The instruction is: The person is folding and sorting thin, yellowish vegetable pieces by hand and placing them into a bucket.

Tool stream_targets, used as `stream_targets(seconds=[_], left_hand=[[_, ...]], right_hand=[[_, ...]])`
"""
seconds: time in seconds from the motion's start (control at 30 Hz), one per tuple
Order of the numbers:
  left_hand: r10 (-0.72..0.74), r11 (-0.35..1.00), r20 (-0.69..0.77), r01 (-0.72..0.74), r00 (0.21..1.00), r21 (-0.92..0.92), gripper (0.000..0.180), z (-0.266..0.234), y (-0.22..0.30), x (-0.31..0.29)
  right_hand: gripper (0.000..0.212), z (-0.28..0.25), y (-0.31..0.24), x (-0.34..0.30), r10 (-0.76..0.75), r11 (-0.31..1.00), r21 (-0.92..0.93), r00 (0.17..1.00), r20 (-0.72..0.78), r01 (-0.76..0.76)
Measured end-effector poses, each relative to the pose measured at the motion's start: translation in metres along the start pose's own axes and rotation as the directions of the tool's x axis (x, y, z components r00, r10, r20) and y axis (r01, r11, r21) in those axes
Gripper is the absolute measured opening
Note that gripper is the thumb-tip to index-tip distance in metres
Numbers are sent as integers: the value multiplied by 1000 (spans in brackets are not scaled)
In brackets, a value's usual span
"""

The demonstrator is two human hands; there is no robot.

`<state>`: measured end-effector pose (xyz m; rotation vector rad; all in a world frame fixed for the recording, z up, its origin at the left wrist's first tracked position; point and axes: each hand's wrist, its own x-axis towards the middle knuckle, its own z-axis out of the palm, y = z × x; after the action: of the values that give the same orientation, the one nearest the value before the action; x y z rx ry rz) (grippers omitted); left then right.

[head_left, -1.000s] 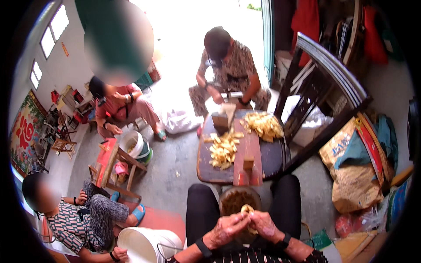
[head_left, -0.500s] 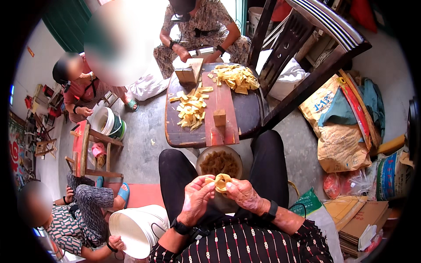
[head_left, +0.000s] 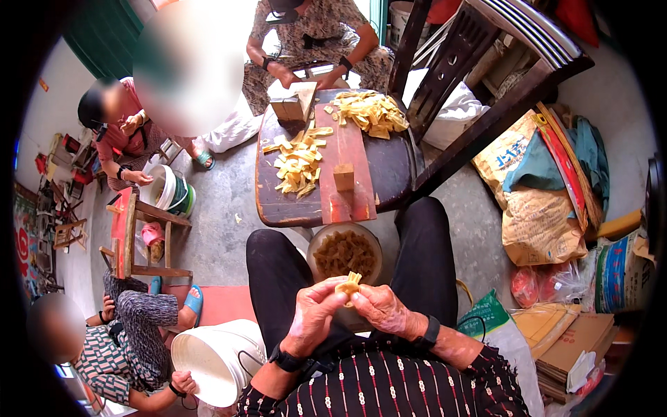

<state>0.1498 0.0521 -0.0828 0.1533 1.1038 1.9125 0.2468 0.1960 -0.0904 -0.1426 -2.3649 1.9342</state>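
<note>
Both my hands are together over my lap, pinching a folded, pale yellow strip (head_left: pixel 349 283) between thumbs and fingertips. My left hand (head_left: pixel 314 309) grips it from the left, and my right hand (head_left: pixel 383 309) from the right. The strip is curled into a small loop, with a ridged end sticking up away from me. Just beyond my fingers, between my knees, a round tub (head_left: pixel 311 244) holds brown, curled pieces (head_left: pixel 345 254). On the dark chair seat (head_left: pixel 274 208) ahead lie two heaps of similar yellow strips, a left heap (head_left: pixel 300 165) and a right heap (head_left: pixel 372 112).
A reddish board (head_left: pixel 337 147) with a wooden block (head_left: pixel 343 178) crosses the seat. Opposite, a person works at another block (head_left: pixel 287 109). Two people sit at left, near a white bucket (head_left: pixel 212 365) and a low wooden stool (head_left: pixel 160 217). Sacks (head_left: pixel 538 226) and cardboard (head_left: pixel 573 347) lie at right.
The strip's open ring has been turned and pressed narrower, its end now pointing up. My hands stay together. At far left, a person has raised one hand toward the chest.
</note>
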Motion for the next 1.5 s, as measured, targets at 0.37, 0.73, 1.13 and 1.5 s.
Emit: stream_targets(seconds=[0.37, 0.73, 1.13, 1.5], left_hand=[[-19, 1000, -12, 18, 1000, -19, 28, 0, -1, -1], [25, 988, 133, -44, 991, 147, 7, 7, 15, -4], [-46, 905, -7, 45, 999, 422, 23, -1, 5, -13], [107, 742, 226, -229, 968, 630, 17, -16, 30, -20]], right_hand=[[5, 11, 10, -1, -342, 898, -329, 934, -100, 293], [6, 1, -4, -1, -498, 686, -621, 867, -22, 378], [13, -15, -8, 4, -432, 703, -612, 901, 40, 364], [14, -47, -19, -4, -263, 890, -352, 957, 126, 291]])
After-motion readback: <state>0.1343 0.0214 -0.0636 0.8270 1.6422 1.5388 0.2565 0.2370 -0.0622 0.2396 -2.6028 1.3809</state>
